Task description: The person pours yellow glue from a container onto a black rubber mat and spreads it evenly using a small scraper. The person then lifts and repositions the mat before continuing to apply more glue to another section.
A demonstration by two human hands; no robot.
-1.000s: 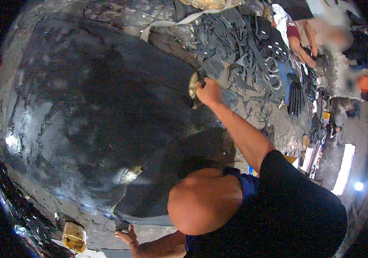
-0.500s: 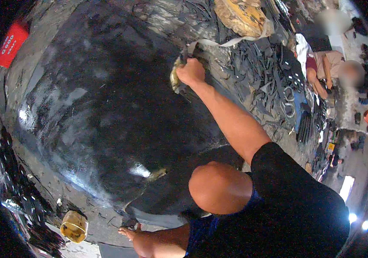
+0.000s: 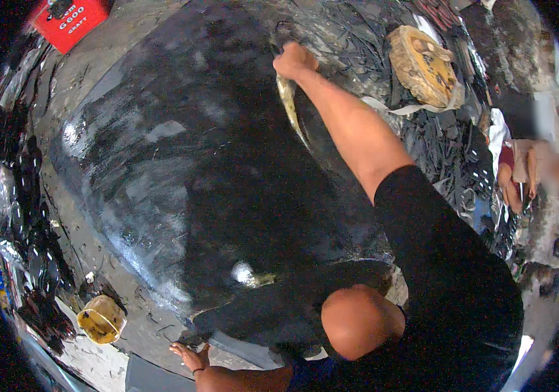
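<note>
Figure: a person leans over a large black rubber sheet (image 3: 214, 170) that fills the frame from 9 o'clock to centre. The right hand (image 3: 294, 60), at 12 o'clock, is closed in a fist around a yellowish brush or cloth (image 3: 290, 108) that trails down onto the sheet's far edge. The left hand (image 3: 190, 357), at 6 o'clock, rests flat with fingers spread narrow on the near edge of the work surface, holding nothing and bracing the body.

Risks, as a judgement: the right arm is at full stretch, so the brace at 6 o'clock may slip on the wet-looking, glossy surface and pitch the person onto the sheet. The small yellow tub (image 3: 101, 319) at 7 o'clock sits near the left hand and could be knocked over. Loose black scraps (image 3: 436, 150) at 2 o'clock could stick to the coated area. Another person (image 3: 527, 173) works at 3 o'clock, well apart.
</note>
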